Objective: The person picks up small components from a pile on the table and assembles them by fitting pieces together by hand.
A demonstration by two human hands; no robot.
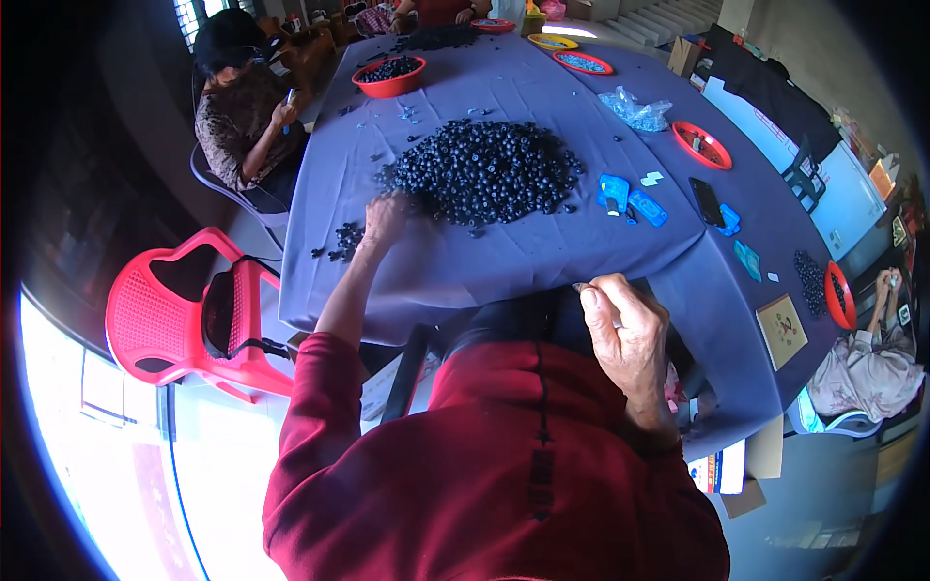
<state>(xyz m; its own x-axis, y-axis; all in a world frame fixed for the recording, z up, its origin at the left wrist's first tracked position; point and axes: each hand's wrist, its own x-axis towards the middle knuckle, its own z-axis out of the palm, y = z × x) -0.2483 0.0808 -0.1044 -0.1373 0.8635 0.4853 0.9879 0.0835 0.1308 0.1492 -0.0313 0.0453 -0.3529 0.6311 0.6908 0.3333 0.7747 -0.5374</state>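
Observation:
A wide heap of small round black parts (489, 174) lies on the purple-grey tablecloth in front of me. My left hand (386, 219) reaches to the heap's near left edge. Its fingers are blurred against the dark parts, so whether they grip any is hidden. Beside that hand is a small cluster of loose black pieces (346, 240). My right hand (630, 327) is raised at the table's near edge, thumb and fingers closed in a pinch. A tiny dark tip shows at the fingertips, too small to name.
A red bowl of black parts (389, 77) stands beyond the heap. Blue packets (614, 192), a phone (705, 200) and a red tray (701, 145) lie to the right. One person (247, 116) sits at left, another (867, 373) at right. A pink chair (174, 300) stands at my left.

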